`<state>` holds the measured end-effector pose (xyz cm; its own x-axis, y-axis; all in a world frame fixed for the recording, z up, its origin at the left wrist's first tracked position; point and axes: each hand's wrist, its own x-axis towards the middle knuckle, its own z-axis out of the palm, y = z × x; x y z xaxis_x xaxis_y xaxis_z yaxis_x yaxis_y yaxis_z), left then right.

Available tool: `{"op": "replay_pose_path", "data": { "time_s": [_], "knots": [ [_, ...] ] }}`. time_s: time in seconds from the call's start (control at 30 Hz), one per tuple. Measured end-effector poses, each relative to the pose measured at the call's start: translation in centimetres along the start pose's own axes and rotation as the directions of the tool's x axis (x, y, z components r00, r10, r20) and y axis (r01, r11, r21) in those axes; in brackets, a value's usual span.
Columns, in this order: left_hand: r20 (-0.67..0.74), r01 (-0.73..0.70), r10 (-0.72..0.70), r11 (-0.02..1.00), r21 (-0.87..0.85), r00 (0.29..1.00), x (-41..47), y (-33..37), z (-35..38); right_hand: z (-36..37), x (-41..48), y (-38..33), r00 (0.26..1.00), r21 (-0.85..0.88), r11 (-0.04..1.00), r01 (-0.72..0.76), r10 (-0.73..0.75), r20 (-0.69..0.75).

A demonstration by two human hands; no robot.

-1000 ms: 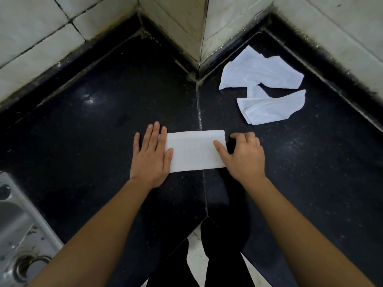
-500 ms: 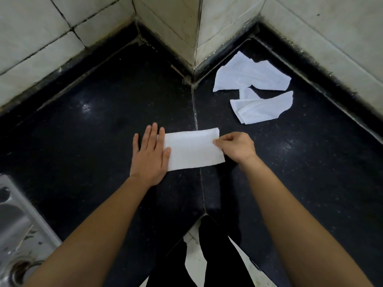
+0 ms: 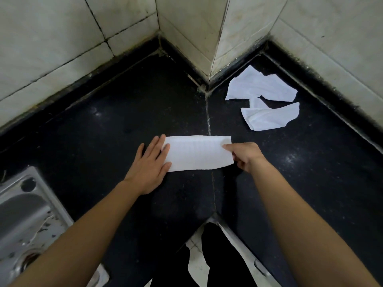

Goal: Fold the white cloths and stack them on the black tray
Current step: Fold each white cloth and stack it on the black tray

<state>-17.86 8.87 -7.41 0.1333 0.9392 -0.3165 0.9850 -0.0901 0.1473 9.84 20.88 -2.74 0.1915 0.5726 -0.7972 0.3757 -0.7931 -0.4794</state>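
Left hand (image 3: 148,167) lay flat on the half-folded cloth (image 3: 196,153); right hand (image 3: 246,156) pinched its opposite end. Two loose cloths (image 3: 261,88) beyond it awaited folding.

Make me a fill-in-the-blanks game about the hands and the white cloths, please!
1. The left hand lies flat on the ____ end of the folded cloth.
2. The right hand pinches the cloth's ____ end.
3. The crumpled cloths lie on the ____ counter, near the tiled wall.
4. The steel sink is on the person's ____ side.

Missing words: left, right, black, left.
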Motion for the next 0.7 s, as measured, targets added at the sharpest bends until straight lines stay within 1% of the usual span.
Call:
{"op": "replay_pose_path", "data": {
  "time_s": [0.07, 0.17, 0.27, 0.37, 0.47, 0.53, 0.6, 0.7],
  "knots": [
    [0.059, -0.024, 0.02, 0.998, 0.062, 0.998, 0.0, -0.4, 0.1, -0.3, -0.4, -0.2, 0.997, -0.023, 0.998, -0.063, 0.064, 0.053],
    [0.079, -0.026, 0.021, 0.998, 0.058, 0.997, 0.4, -0.5, 0.2, -1.1, -0.6, -0.2, 0.988, -0.016, 0.993, -0.118, 0.119, 0.102],
    [0.075, -0.026, 0.022, 0.998, 0.051, 0.997, 0.3, -0.5, 0.2, -1.4, -0.6, 0.1, 0.989, -0.024, 0.994, -0.107, 0.109, 0.102],
    [0.04, 0.014, -0.013, 1.0, -0.008, 0.999, -0.1, -0.3, 0.0, -1.0, -1.1, 0.3, 0.999, 0.01, 1.0, 0.002, -0.002, 0.04],
    [-0.073, 0.145, -0.154, 0.983, -0.115, 0.985, -0.6, -0.9, -0.3, 0.3, -1.9, -0.1, 0.98, 0.073, 0.979, 0.189, -0.184, -0.071],
    [-0.108, 0.251, -0.271, 0.953, -0.172, 0.956, -0.9, -2.0, -0.3, 1.8, -2.4, -0.7, 0.948, 0.058, 0.951, 0.304, -0.296, -0.113],
    [-0.059, 0.311, -0.33, 0.926, -0.216, 0.942, -1.1, -3.2, -0.3, 3.9, -3.2, -1.3, 0.919, 0.021, 0.922, 0.387, -0.384, -0.092],
    [-0.01, 0.295, -0.305, 0.93, -0.218, 0.952, -1.1, -4.2, -0.7, 8.1, -4.7, -2.0, 0.882, -0.129, 0.875, 0.466, -0.471, -0.009]
  ]
}}
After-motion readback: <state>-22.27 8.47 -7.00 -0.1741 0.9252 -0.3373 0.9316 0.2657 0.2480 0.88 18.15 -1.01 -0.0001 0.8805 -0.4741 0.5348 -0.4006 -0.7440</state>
